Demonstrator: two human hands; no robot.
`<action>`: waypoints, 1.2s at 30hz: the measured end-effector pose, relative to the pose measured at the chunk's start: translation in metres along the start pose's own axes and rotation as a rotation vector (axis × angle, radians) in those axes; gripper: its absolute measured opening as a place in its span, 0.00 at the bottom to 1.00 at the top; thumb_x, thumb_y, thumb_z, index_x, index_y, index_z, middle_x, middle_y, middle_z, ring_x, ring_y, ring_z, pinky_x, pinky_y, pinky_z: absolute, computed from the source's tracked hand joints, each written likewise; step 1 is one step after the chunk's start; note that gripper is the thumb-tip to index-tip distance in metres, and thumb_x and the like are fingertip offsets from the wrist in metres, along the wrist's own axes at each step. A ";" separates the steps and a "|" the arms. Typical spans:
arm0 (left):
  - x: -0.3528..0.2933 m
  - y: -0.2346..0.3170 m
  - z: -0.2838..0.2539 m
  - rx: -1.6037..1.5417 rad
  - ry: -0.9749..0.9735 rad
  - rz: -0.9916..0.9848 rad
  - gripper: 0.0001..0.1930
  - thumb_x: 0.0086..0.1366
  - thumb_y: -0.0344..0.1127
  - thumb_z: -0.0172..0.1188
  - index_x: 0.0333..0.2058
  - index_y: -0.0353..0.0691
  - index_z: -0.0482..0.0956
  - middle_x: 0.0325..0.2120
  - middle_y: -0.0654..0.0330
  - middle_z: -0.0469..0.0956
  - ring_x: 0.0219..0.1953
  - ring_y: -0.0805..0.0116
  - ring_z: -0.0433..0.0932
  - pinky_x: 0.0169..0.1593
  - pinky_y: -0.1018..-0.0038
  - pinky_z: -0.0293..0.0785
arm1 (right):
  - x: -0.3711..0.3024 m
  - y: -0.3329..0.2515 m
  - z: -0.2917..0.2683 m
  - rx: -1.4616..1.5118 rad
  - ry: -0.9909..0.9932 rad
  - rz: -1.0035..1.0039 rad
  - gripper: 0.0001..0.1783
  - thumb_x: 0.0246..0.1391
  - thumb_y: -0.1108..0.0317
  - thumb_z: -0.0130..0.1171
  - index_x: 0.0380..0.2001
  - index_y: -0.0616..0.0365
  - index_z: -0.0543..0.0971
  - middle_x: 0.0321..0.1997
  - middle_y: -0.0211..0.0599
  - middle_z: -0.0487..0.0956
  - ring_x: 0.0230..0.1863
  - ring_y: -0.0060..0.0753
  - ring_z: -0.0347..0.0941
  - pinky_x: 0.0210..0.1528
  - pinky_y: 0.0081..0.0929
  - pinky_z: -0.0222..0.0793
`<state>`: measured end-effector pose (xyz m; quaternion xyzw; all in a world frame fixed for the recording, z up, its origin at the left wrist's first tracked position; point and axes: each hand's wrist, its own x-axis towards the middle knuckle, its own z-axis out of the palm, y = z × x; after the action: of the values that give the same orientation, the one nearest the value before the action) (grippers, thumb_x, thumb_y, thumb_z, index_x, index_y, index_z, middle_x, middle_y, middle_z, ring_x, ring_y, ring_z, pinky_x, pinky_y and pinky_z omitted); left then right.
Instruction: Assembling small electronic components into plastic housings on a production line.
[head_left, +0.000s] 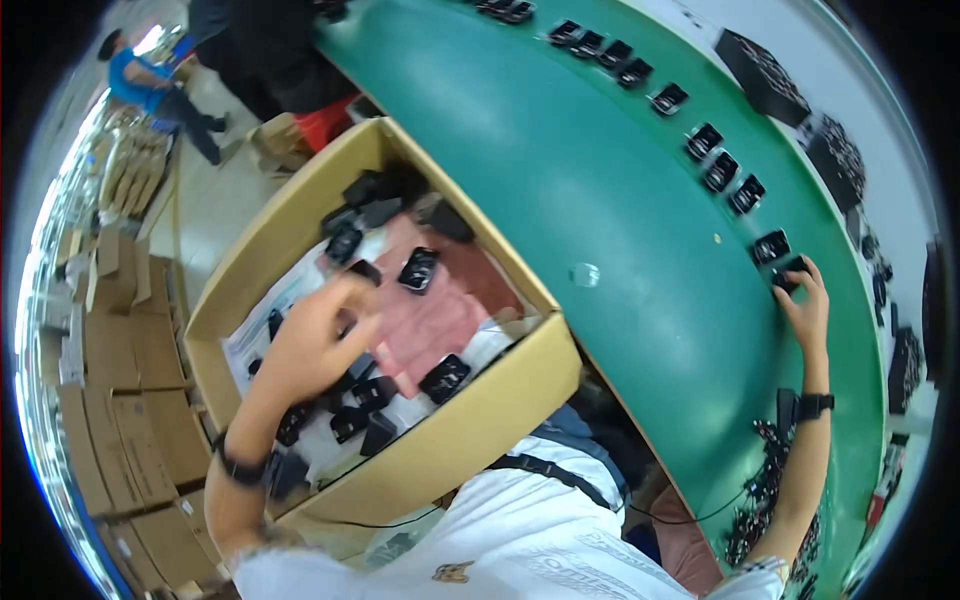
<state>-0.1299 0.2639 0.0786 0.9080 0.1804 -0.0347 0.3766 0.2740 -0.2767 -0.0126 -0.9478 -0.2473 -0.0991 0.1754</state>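
My right hand (808, 310) is at the right side of the green table (600, 190), its fingers closed on a small black device (790, 272). Just beyond it lies a similar black device (771, 246), close to the held one. Over the open cardboard box (470, 420) is my left hand (318, 335), blurred by motion. Its fingers look curved, and dark shapes show beside and between them; whether it holds any is unclear. Inside the box, several black devices (418, 270) lie loosely on a pink cloth (425, 325) and pale sheets.
Along the table's far side runs a curved row of black devices (704, 141). Dark foam-like blocks (762, 75) stand beyond it. A small clear plastic piece (584, 274) lies mid-table. Tangled dark parts (765, 490) sit by my right forearm. Stacked cartons (140, 440) and a person (160, 90) are at left.
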 end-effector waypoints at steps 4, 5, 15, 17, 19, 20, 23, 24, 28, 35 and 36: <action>0.084 -0.062 0.043 0.608 0.127 0.341 0.29 0.57 0.43 0.70 0.54 0.38 0.72 0.50 0.44 0.74 0.48 0.45 0.78 0.51 0.58 0.76 | 0.000 -0.026 -0.004 -0.135 0.035 -0.139 0.24 0.44 0.70 0.72 0.47 0.58 0.81 0.70 0.45 0.69 0.66 0.57 0.68 0.67 0.46 0.65; 0.091 -0.072 0.050 0.676 0.085 0.257 0.31 0.57 0.44 0.70 0.56 0.38 0.72 0.51 0.44 0.73 0.50 0.43 0.77 0.52 0.57 0.76 | -0.006 -0.038 -0.014 -0.132 0.042 -0.130 0.24 0.44 0.70 0.72 0.47 0.58 0.81 0.70 0.45 0.69 0.66 0.57 0.68 0.67 0.46 0.65; 0.089 0.000 0.003 -0.010 0.117 0.266 0.27 0.58 0.30 0.60 0.58 0.31 0.71 0.53 0.54 0.73 0.56 0.63 0.72 0.62 0.67 0.68 | -0.168 -0.131 -0.143 0.116 -0.053 0.397 0.14 0.48 0.73 0.67 0.40 0.65 0.82 0.39 0.42 0.84 0.40 0.35 0.80 0.43 0.28 0.74; 0.083 0.033 -0.019 -0.106 0.194 0.399 0.25 0.56 0.26 0.57 0.55 0.32 0.74 0.55 0.51 0.70 0.58 0.58 0.70 0.62 0.66 0.66 | -0.186 -0.126 -0.137 0.101 0.006 0.436 0.12 0.51 0.71 0.69 0.39 0.61 0.84 0.34 0.36 0.84 0.34 0.28 0.81 0.36 0.24 0.74; 0.096 0.096 -0.014 -0.002 0.077 0.594 0.26 0.53 0.27 0.59 0.54 0.34 0.75 0.54 0.49 0.70 0.56 0.57 0.71 0.61 0.66 0.67 | -0.209 -0.123 -0.137 0.063 -0.046 0.468 0.11 0.50 0.71 0.68 0.38 0.60 0.85 0.34 0.38 0.84 0.32 0.29 0.82 0.32 0.25 0.75; 0.109 0.122 -0.006 0.093 0.024 0.745 0.27 0.52 0.26 0.59 0.54 0.35 0.75 0.53 0.48 0.71 0.54 0.56 0.72 0.60 0.66 0.68 | -0.219 -0.122 -0.135 0.032 -0.069 0.472 0.10 0.50 0.72 0.68 0.37 0.60 0.85 0.34 0.39 0.84 0.31 0.31 0.82 0.32 0.25 0.76; 0.158 0.234 0.064 0.070 -0.496 1.065 0.28 0.50 0.26 0.64 0.53 0.35 0.74 0.46 0.49 0.77 0.45 0.52 0.78 0.54 0.66 0.73 | -0.224 -0.118 -0.110 0.002 0.029 0.555 0.10 0.49 0.69 0.69 0.36 0.59 0.84 0.30 0.36 0.85 0.28 0.32 0.82 0.33 0.28 0.77; 0.167 0.262 0.105 0.046 -0.596 1.032 0.28 0.50 0.26 0.66 0.53 0.35 0.74 0.44 0.49 0.78 0.44 0.50 0.79 0.51 0.65 0.74 | -0.230 -0.110 -0.096 -0.021 0.057 0.617 0.11 0.49 0.68 0.70 0.36 0.58 0.84 0.29 0.35 0.85 0.27 0.32 0.82 0.33 0.29 0.77; 0.186 0.325 0.210 0.088 -0.786 1.321 0.27 0.51 0.32 0.70 0.51 0.33 0.74 0.42 0.43 0.81 0.47 0.44 0.80 0.50 0.59 0.77 | -0.218 -0.115 -0.049 0.039 0.131 0.678 0.24 0.48 0.65 0.72 0.49 0.54 0.78 0.30 0.30 0.81 0.25 0.31 0.79 0.31 0.30 0.76; 0.179 0.303 0.288 -0.693 -1.006 0.855 0.28 0.49 0.26 0.72 0.52 0.37 0.78 0.49 0.59 0.77 0.47 0.70 0.79 0.51 0.72 0.76 | -0.242 -0.126 -0.059 0.139 0.434 0.659 0.18 0.53 0.75 0.66 0.49 0.59 0.80 0.28 0.32 0.80 0.23 0.22 0.73 0.27 0.22 0.70; 0.172 0.280 0.291 -0.820 -1.016 0.807 0.29 0.49 0.25 0.72 0.53 0.37 0.77 0.51 0.61 0.75 0.49 0.72 0.77 0.53 0.74 0.74 | -0.253 -0.120 -0.065 0.072 0.485 0.668 0.14 0.53 0.76 0.66 0.45 0.60 0.81 0.27 0.32 0.80 0.22 0.21 0.73 0.27 0.22 0.70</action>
<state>0.1504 -0.0691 0.0250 0.5637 -0.3617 -0.2377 0.7035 -0.0102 -0.3135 0.0120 -0.9184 0.1191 -0.2485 0.2841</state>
